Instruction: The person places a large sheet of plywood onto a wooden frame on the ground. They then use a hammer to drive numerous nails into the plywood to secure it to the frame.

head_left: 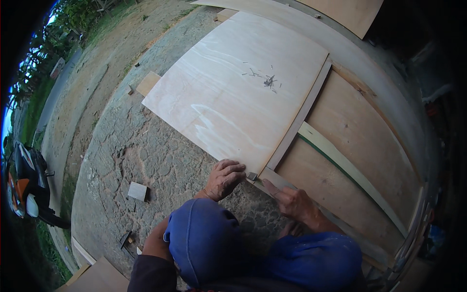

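A pale plywood sheet lies over a wooden frame. My left hand is closed over the sheet's near edge, its fingers bent and pressed together. Beside those fingertips, at the corner, sits a small dark square block. My right hand is on the other side of the block, at the frame's near edge, index finger stretched toward the corner and the other fingers partly hidden. A loose heap of nails lies on the sheet. My blue-clad knees hide part of both forearms.
Under the work is rough concrete with a small wooden block and a dark tool. A curved pale strip crosses the frame's plywood panel. More boards lie at lower left. A motorcycle stands far left.
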Tool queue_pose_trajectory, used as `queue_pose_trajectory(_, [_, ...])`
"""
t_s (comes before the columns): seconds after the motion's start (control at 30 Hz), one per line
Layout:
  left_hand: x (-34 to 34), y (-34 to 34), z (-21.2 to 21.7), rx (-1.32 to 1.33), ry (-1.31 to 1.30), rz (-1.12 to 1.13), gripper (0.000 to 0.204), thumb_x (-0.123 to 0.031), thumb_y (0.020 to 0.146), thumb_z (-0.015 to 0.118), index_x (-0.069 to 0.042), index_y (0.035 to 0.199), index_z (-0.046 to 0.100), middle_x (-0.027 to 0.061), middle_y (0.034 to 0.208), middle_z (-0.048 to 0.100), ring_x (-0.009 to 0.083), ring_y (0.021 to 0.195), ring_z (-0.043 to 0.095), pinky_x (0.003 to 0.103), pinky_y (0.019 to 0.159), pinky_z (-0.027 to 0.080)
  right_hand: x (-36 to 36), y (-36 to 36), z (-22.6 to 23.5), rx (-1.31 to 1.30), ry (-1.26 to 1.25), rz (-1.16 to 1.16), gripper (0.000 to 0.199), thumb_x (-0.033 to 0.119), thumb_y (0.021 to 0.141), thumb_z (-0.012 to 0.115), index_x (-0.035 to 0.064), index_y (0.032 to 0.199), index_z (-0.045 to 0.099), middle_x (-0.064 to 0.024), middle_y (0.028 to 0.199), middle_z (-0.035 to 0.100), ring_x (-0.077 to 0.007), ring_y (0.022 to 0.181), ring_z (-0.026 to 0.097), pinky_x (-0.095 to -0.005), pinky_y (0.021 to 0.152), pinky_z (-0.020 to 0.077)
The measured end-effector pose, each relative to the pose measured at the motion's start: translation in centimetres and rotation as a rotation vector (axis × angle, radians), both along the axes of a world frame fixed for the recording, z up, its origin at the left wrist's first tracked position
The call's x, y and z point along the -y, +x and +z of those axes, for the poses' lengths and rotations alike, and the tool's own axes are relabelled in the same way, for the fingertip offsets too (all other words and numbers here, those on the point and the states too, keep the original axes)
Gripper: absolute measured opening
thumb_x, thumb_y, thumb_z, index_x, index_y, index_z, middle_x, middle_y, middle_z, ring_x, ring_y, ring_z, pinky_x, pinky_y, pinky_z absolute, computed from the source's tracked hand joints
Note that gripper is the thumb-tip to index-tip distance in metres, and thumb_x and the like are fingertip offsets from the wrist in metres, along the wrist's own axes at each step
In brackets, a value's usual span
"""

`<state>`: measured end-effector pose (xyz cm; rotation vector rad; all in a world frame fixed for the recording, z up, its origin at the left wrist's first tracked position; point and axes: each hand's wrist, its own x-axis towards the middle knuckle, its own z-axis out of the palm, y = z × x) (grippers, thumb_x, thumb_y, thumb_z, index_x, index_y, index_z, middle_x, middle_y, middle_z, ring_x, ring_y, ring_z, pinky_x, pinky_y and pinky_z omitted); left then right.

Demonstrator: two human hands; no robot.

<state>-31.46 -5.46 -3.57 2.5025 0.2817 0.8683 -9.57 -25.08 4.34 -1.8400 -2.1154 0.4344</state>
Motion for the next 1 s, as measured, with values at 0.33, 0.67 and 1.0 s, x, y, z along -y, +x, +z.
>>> queue_pose_trajectory(0.33, [-1.0,0.9,0.1,0.028,-0.045,-0.010,0.019,-0.015,0.082,0.076,-0.014,0.100,0.069,0.0033,0.116,0.069,0.0272,0.113,0.062,0.045,0.094,0.050,-0.1,-0.2,0.9,-0.059,0.128,-0.075,0.072,0.003,0.080,0.063,0.0199,0.150,0.050,-0.0129,0.070,0.059,-0.0308,0.054,0.063,-0.0436,0.053,0.0546])
queue_pose_trajectory(0.67, [-10.3,9.0,3.3,-0.260,-0.541,0.334,0.024,-0.016,0.087,0.069,-0.004,0.108,0.070,0.0107,0.104,0.073,0.0286,0.100,0.068,0.039,0.090,0.053,0.4,1.0,-4.3,-0.815,0.089,-0.617,0.058,0.012,0.102,0.047,0.0074,0.158,0.032,-0.0043,0.065,0.050,-0.0095,0.053,0.047,-0.0287,0.050,0.0445])
queue_pose_trajectory(1.0, [-24.2,22.5,2.5,-0.235,-0.352,0.746,0.024,-0.013,0.082,0.067,-0.002,0.104,0.067,0.0185,0.103,0.072,0.0346,0.098,0.069,0.043,0.087,0.055,1.5,1.1,-5.8,-1.063,0.112,-0.676,0.063,0.011,0.102,0.044,0.0048,0.160,0.021,0.0024,0.064,0.046,-0.0047,0.047,0.040,-0.0237,0.043,0.0398])
